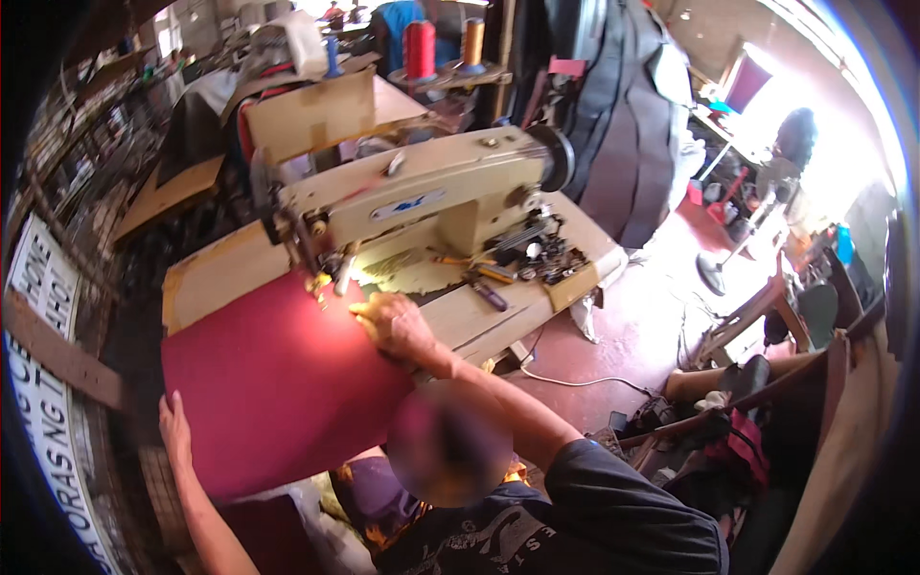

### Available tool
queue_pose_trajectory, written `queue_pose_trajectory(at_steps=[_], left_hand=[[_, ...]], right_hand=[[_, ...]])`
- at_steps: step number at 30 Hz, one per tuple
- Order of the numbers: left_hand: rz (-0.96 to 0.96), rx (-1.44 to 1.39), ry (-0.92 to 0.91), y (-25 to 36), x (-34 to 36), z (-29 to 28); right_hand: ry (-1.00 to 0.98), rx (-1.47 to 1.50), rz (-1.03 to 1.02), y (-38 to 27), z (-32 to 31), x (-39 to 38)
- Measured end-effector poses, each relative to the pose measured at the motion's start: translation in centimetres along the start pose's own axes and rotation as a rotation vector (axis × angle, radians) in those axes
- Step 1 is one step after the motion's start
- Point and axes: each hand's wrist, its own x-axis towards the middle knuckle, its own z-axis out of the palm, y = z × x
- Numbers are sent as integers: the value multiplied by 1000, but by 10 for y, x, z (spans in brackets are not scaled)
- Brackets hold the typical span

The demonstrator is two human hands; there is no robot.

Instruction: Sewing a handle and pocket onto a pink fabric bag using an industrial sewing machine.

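A large dark red sheet of material (pixel 287 393) lies under the needle end of a beige sewing machine (pixel 422 187) and extends toward me. My left hand (pixel 176 431) is at its left edge, fingers stretched out and touching it. Close to the needle, my right hand (pixel 401 324) rests on the sheet with its fingers closed on a small yellow piece (pixel 363 310), perhaps cloth; its exact kind is unclear. The machine's lamp casts a bright orange patch between the needle and my right hand.
Screwdrivers (pixel 489 295) and a heap of small dark metal parts (pixel 551 251) lie on the machine table (pixel 460 326). Red (pixel 419 51) and orange thread spools (pixel 471 45) stand behind. Dark material rolls (pixel 623 125) hang at the back. A white cable (pixel 594 381) crosses the floor.
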Motion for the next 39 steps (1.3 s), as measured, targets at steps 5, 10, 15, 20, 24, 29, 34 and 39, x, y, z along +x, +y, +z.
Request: queue_pose_trajectory(at_steps=[5, 10, 15, 20, 24, 29, 34, 39], left_hand=[[-15, 84, -86, -13, 14, 3], [11, 263, -13, -23, 22, 8], [-3, 251, 22, -27, 23, 13], [24, 287, 16, -10, 13, 10], [27, 256, 21, -7, 11, 10], [-23, 271, -1, 14, -3, 4], [8, 271, 0, 3, -1, 4], [34, 251, 42, 10, -2, 4]], right_hand=[[-58, 5, 96, -7, -9, 3], [-57, 44, 102, -7, -10, 4], [-49, 43, 121, -7, -8, 4], [-17, 81, 103, 1, -6, 1], [-5, 80, 95, -2, -9, 3], [21, 63, 59, 0, -7, 0], [-9, 15, 44, -1, -6, 0], [-44, -3, -31, -4, -17, 8]])
